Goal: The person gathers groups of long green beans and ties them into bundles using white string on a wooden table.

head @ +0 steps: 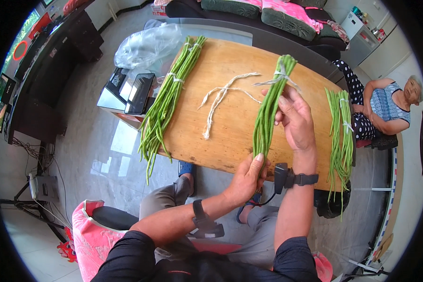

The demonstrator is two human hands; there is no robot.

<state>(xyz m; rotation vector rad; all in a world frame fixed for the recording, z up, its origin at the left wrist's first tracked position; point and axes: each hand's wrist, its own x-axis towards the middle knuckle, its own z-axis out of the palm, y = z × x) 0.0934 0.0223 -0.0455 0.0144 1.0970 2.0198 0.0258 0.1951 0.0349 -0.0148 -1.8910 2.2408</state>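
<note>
A bundle of long green beans [268, 116], tied near its top with a whitish strip, is held upright over the wooden board [229, 141]. Around its lower end my left hand [246, 176] is closed. My right hand [296, 116] holds its upper middle from the right, thumb on the beans and fingers partly behind them. Several loose white strings [220, 95] lie on the board, left of the bundle. Another tied bundle of long beans [172, 88] rests along the board's left edge. More tied long beans [343, 130] lie at the right edge, their ends hanging over.
Left of the board are a clear plastic bag [148, 46] and a black-and-white box-like object [127, 91]. A person [384, 105] sits beyond the right edge. A black plastic bag [333, 204] hangs below the right corner. A sofa [285, 21] stands behind the table.
</note>
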